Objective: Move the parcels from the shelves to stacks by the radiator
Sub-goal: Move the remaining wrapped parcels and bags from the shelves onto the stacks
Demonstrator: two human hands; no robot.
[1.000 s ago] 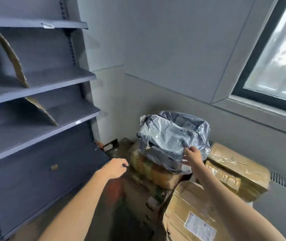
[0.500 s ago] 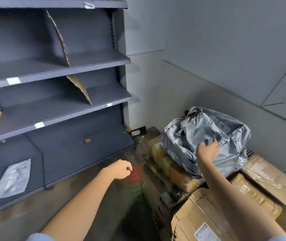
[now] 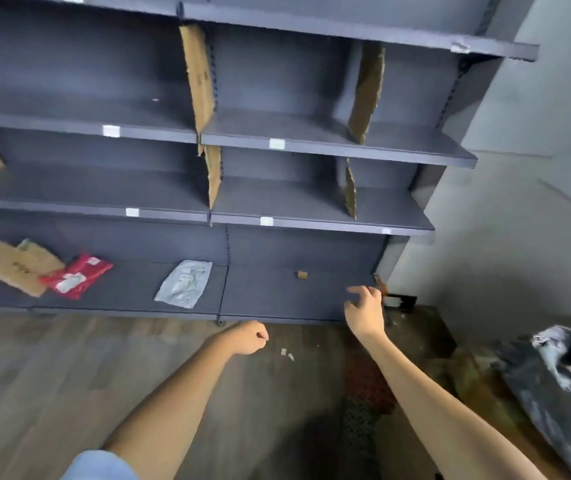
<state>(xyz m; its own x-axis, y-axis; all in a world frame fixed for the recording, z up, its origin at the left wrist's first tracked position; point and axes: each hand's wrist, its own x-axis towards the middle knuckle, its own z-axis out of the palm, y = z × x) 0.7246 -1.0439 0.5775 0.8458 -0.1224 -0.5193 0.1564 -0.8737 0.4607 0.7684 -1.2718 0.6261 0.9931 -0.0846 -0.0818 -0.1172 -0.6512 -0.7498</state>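
Observation:
Dark grey shelves fill the upper view. On the bottom shelf lie a white flat mailer, a red mailer and a brown cardboard envelope at the left. A grey plastic parcel sits at the right edge on the stack. My left hand hangs loosely curled above the floor, holding nothing. My right hand reaches out with relaxed, spread fingers in front of the bottom shelf's right end, empty.
Cardboard dividers stand upright on the upper shelves. A small brown scrap lies on the bottom shelf. The wooden floor stretches in front, with paper bits on it. A grey wall closes the right side.
My right hand has let go of the grey parcel on the stack and swung left toward the shelves. The view has turned left, bringing the bottom-shelf mailers into sight.

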